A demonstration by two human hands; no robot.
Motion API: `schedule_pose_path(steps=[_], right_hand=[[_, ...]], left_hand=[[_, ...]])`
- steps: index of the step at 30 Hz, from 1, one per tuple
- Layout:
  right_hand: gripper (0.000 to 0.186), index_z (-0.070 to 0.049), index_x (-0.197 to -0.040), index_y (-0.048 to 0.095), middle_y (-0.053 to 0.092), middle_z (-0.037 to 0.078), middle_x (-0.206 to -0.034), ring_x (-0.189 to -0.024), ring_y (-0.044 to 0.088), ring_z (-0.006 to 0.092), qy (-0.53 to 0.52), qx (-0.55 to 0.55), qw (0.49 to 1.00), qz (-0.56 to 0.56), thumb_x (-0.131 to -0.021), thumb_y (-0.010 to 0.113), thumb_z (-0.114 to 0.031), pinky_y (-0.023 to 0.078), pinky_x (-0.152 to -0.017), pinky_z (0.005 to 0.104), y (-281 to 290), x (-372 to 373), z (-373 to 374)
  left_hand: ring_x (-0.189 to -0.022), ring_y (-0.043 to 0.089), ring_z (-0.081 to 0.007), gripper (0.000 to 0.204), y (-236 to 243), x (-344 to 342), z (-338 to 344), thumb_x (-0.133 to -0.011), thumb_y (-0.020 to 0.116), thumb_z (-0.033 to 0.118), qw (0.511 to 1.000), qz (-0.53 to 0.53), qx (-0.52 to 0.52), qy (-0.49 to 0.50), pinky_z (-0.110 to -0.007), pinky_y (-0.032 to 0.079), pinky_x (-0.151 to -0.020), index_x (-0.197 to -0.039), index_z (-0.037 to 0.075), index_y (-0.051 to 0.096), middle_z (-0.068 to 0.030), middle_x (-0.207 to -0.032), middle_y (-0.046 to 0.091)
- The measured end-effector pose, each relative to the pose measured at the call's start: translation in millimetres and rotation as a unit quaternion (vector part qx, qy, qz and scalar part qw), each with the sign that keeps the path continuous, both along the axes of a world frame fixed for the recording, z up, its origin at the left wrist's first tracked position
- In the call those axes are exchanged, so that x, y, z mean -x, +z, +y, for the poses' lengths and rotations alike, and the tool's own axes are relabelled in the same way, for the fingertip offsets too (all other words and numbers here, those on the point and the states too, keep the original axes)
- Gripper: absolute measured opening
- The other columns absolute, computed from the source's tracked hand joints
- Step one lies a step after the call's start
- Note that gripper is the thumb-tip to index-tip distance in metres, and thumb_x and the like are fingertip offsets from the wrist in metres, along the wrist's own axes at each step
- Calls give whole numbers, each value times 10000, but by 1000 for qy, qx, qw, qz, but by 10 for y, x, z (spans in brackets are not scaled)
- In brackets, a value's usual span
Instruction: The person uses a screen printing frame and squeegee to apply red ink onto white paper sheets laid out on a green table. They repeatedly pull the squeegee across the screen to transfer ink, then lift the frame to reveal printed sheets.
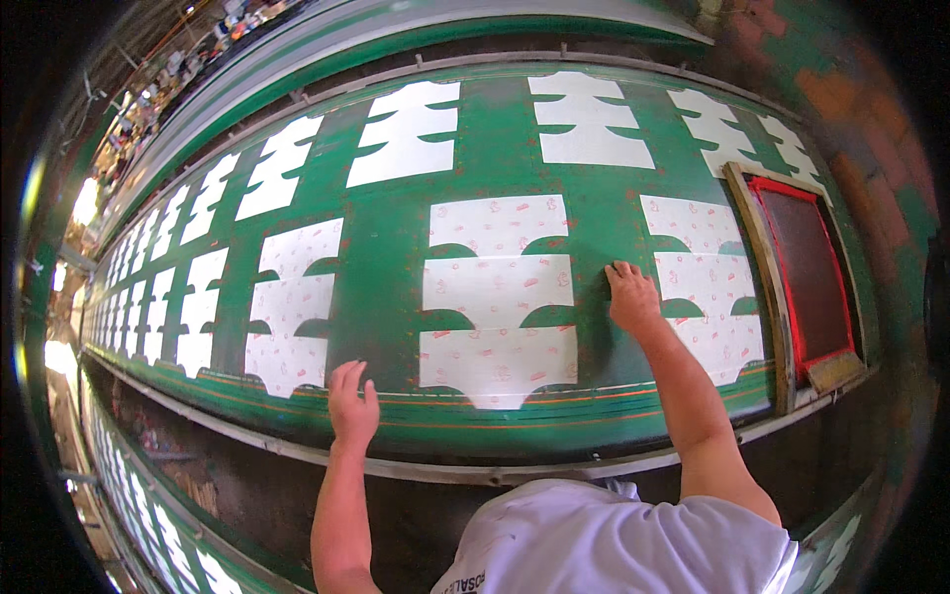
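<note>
You seem to be tending the middle printed white piece, flat on the green table between your hands; the next move likely calls for a light touch. Your left hand, thumb spread, sits empty left of its near end; your right hand, right of it, bunches its fingers, grip unclear.

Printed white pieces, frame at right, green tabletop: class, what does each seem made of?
Printed pieces: probably thin matte cloth, flat and clean-edged; possibly paper.
Frame: likely bare wood, its bars pale brown and rough-looking.
Tabletop: perhaps painted or coated, its green slightly glossy and stained.
</note>
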State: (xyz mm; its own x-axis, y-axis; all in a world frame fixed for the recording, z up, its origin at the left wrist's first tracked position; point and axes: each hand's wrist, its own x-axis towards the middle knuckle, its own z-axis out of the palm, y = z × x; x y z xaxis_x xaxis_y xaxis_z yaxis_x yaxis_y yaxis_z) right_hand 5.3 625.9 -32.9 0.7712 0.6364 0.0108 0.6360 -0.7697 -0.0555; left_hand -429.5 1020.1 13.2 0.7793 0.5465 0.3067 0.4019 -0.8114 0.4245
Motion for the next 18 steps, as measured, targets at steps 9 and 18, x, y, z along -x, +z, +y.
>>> schedule_pose_path(steps=[9, 18], right_hand=[[660, -125, -1637, 575, 643, 158, -1598, -1498, 598, 398, -166, 163, 958, 167, -983, 648, -85, 509, -1217, 571, 599, 186, 793], [680, -183, -1675, 534, 727, 200, -1461, -1363, 705, 380, -6, -20, 999, 35, -1008, 637, -99, 580, -1118, 526, 635, -11, 2600]], left_hand=[[-1385, 602, -414, 438, -562, -356, 911, -987, 791, 262, 981, -13, -54, -185, -549, 494, -1172, -1372, 64, 726, -165, -1469, 665], [-1402, 577, -410, 465, -659, -398, 894, -984, 785, 354, 985, 8, -48, -168, -576, 447, -1191, -1363, 91, 732, -148, -1474, 647]])
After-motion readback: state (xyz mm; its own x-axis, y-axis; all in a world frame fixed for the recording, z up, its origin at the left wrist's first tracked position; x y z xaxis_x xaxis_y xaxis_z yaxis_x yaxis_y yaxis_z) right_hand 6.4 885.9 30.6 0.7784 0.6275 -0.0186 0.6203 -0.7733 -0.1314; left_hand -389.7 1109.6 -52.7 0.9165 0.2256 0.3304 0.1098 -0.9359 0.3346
